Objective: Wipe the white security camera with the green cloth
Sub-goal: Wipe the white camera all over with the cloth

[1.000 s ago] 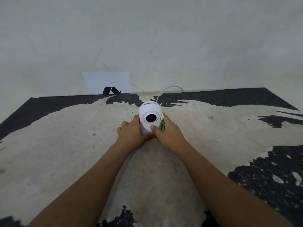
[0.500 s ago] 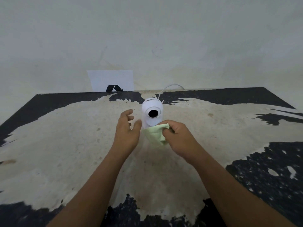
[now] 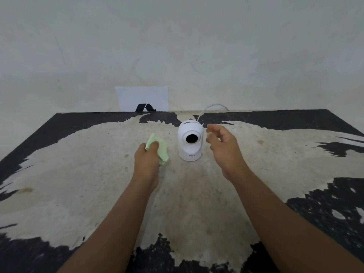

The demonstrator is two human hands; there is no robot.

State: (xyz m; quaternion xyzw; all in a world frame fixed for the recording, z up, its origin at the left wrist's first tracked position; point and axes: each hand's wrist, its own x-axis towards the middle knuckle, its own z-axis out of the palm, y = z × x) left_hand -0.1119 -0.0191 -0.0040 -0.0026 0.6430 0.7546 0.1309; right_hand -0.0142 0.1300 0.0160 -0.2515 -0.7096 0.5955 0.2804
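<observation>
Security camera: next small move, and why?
Probably bring the left hand with its green cloth right onto the camera. The cloth sits apart from it, and the open right hand hovers beside it, ready to steady.

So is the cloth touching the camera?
No, the cloth is bunched in the left hand, off to the side of the camera, with bare table showing between them.
</observation>
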